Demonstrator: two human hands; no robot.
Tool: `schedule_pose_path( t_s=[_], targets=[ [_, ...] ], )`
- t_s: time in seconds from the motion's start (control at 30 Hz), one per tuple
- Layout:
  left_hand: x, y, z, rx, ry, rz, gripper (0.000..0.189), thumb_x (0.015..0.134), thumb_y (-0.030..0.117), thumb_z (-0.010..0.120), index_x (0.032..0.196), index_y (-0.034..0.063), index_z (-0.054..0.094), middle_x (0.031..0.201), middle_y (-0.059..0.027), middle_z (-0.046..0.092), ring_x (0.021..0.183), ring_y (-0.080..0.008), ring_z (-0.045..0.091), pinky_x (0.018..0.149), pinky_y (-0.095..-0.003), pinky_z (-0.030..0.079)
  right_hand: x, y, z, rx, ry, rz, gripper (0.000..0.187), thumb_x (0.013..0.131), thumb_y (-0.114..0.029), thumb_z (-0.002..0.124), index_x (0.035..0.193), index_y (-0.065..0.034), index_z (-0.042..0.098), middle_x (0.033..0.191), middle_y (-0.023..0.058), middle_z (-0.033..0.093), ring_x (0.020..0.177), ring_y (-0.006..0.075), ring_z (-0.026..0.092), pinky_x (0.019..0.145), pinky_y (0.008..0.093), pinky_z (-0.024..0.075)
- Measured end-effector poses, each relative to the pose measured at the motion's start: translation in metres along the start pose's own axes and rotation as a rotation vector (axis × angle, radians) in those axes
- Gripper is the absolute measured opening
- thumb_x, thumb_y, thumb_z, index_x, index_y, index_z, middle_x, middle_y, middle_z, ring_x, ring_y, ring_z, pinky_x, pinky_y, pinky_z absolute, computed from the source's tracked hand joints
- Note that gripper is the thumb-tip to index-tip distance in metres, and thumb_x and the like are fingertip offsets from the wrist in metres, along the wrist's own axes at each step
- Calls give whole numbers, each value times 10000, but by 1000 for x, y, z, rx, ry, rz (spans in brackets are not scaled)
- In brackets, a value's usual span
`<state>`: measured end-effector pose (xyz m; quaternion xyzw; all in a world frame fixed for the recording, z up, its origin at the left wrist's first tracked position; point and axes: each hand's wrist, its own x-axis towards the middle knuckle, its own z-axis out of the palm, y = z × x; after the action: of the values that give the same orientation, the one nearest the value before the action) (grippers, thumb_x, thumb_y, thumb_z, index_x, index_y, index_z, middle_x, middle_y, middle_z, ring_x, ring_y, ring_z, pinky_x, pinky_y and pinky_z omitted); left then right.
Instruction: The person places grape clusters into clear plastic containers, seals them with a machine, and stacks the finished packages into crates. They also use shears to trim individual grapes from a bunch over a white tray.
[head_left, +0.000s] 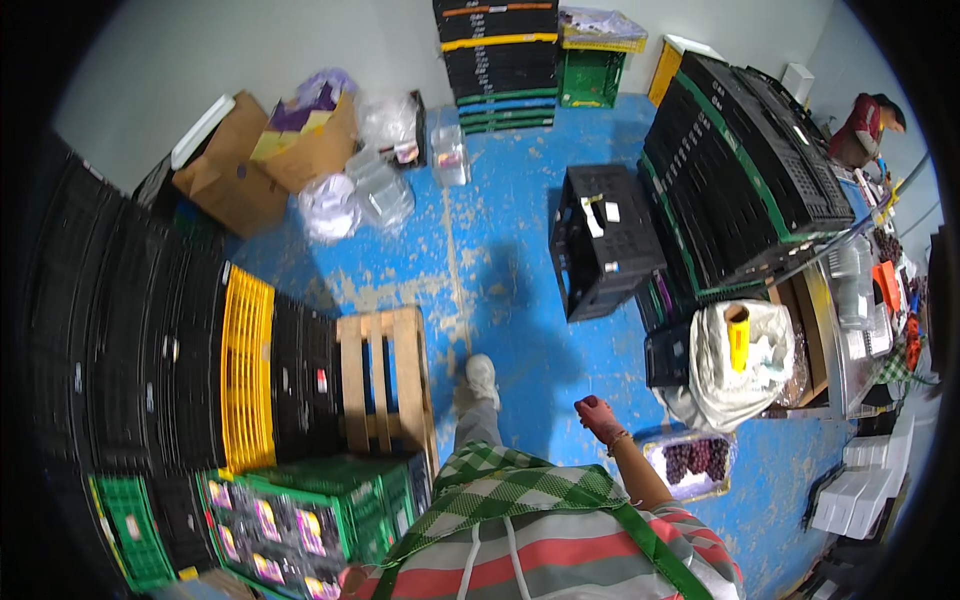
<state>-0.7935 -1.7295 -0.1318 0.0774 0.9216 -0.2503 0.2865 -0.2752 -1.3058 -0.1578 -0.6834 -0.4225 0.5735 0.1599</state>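
Observation:
My right hand (595, 417) hangs over the blue floor with its fingers curled in and nothing visible in them. A bracelet circles that wrist. Just beside the right forearm, a crate of dark red grapes (697, 460) stands on the floor. At the bottom edge, only a small part of my left hand (351, 579) shows, next to a green crate (341, 517) of packed clear punnets (268, 521) with labels. Its fingers are mostly hidden. A wooden pallet (411, 360) is ahead of my left side, near my white shoe (481, 376).
Stacked black crates (112, 322) line the left, with a yellow crate (250, 367) among them. A lone black crate (611, 232) and a tall crate stack (739, 172) stand right, by a white sack (709, 390). Cardboard boxes (232, 172) sit far left. A person (862, 131) works at a bench.

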Motion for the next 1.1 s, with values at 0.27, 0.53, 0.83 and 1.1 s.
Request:
schedule_pose_path(
  t_s=[0.27,0.53,0.83,1.1],
  targets=[
    [79,319,-162,281,-60,807,558,771,496,540,1094,43,578,1102,-207,597,1037,-359,569,869,-424,461,103,-55,-32,-55,69,393,344,765,-343,526,827,-25,642,877,207,648,849,377,605,770,431,472],
    [-67,729,-478,-166,467,1520,362,861,399,535,887,37,541,802,-187,612,794,-397,577,701,-480,454,190,-147,-84,-111,182,547,362,734,-341,501,809,-13,638,707,152,652,644,278,642,630,388,511],
    [-49,958,-508,48,-24,1471,460,880,447,466,1071,50,595,976,-186,644,950,-364,605,812,-400,473,407,-344,-176,-160,194,110,415,789,-397,527,947,-29,636,902,154,667,868,303,635,725,382,503],
    [9,1096,-530,270,-177,1167,504,880,447,450,1069,2,592,1008,-207,636,965,-346,599,796,-422,467,532,-501,-280,-72,550,91,442,789,-417,506,996,-45,624,918,166,660,909,342,611,797,400,473]
  ],
)
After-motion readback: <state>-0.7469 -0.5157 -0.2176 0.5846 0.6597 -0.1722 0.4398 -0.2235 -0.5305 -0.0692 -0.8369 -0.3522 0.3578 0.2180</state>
